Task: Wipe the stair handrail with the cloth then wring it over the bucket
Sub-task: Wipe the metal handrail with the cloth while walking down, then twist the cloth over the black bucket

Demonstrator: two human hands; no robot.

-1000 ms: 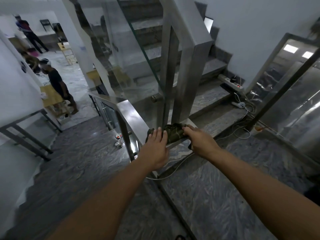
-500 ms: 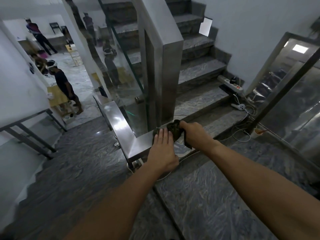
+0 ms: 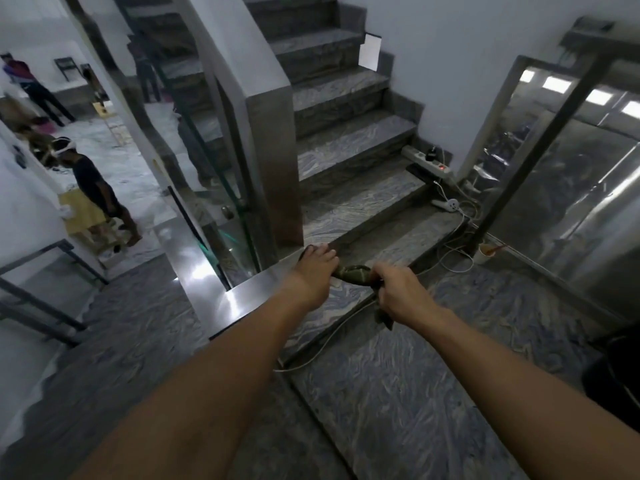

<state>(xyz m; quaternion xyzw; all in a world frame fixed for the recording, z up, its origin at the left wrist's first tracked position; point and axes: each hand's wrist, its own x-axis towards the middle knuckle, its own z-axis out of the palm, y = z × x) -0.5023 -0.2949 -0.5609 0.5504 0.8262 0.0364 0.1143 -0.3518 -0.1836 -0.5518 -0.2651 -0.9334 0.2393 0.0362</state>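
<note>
Left hand [image 3: 314, 271]: fingers flat, pinning cloth [image 3: 353, 273] to handrail [image 3: 242, 296]; right hand [image 3: 398, 294]: fist closed around the cloth's other end

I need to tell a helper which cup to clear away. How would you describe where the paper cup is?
Start at the dark metal post slanting up on the right, beside the shiny steel panels. At its foot, on the grey marble floor, stands the paper cup. It is pale, with something sticking out of it, right beside loops of white cable.
</note>
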